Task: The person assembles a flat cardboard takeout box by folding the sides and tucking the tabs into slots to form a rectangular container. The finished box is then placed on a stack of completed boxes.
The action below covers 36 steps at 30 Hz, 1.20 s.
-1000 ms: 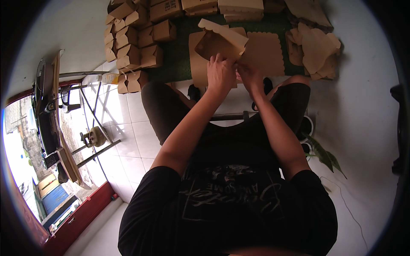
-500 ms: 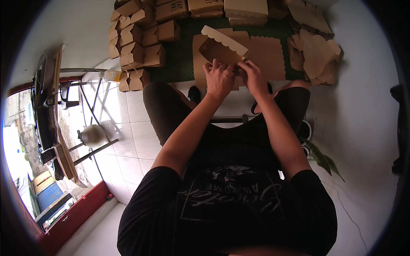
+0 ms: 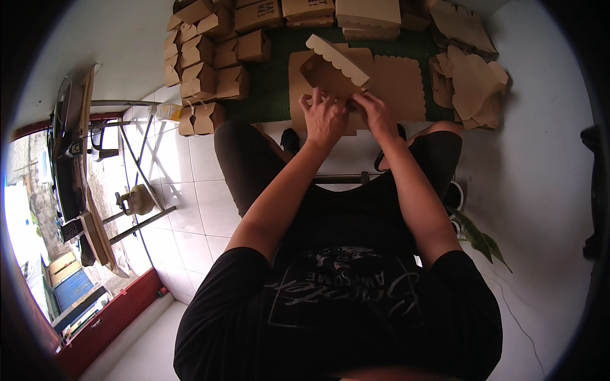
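Note:
A partly folded brown cardboard box (image 3: pixel 330 75) stands over flat cardboard sheets, its scalloped far flap (image 3: pixel 337 58) raised and slanting down to the right. My left hand (image 3: pixel 325 117) grips the box's near side, back of the hand up, fingers bent over the edge. Close beside it, my right hand (image 3: pixel 376 114) pinches the near right corner with thumb and fingers. The fingertips of both hands are partly hidden. Under and right of the box lies a flat scalloped cardboard blank (image 3: pixel 400 86).
Several small folded boxes (image 3: pixel 198 79) are stacked at the left on the green table covering (image 3: pixel 272 95). Larger boxes (image 3: pixel 365 16) sit along the back. Loose flat blanks (image 3: pixel 473 82) pile up at the right. My knees flank the near table edge.
The box's raised flap has tipped slightly up and to the right. Both hands keep their hold, with only small finger shifts.

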{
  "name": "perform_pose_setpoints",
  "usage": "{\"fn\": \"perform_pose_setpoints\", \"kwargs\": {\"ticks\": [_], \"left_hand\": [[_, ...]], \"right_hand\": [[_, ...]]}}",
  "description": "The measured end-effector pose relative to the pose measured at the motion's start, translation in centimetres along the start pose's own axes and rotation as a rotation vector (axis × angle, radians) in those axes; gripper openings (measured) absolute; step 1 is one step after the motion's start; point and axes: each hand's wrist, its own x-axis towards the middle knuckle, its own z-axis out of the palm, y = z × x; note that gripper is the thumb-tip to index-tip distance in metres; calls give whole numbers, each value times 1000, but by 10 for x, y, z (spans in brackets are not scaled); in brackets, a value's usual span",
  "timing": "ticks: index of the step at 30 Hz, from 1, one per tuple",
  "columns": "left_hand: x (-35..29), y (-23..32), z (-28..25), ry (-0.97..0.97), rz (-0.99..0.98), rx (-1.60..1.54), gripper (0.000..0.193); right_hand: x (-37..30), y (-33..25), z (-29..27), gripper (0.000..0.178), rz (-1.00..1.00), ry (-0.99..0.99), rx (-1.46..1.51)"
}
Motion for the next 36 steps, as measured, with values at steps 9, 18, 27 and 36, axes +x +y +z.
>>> {"fn": "perform_pose_setpoints", "kwargs": {"ticks": [9,18,27,36], "left_hand": [[4,-9,6,-18,65,-52,9],[4,-12,2,12,50,-74,14],[4,-13,3,-55,10,-73,25],[3,-13,-2,-86,19,-75,26]], "right_hand": [[1,1,4,37,-62,3,-110],[2,5,15,39,-60,-41,-177],[4,0,15,42,-30,-98,-130],[1,0,15,45,-32,-64,-31]]}}
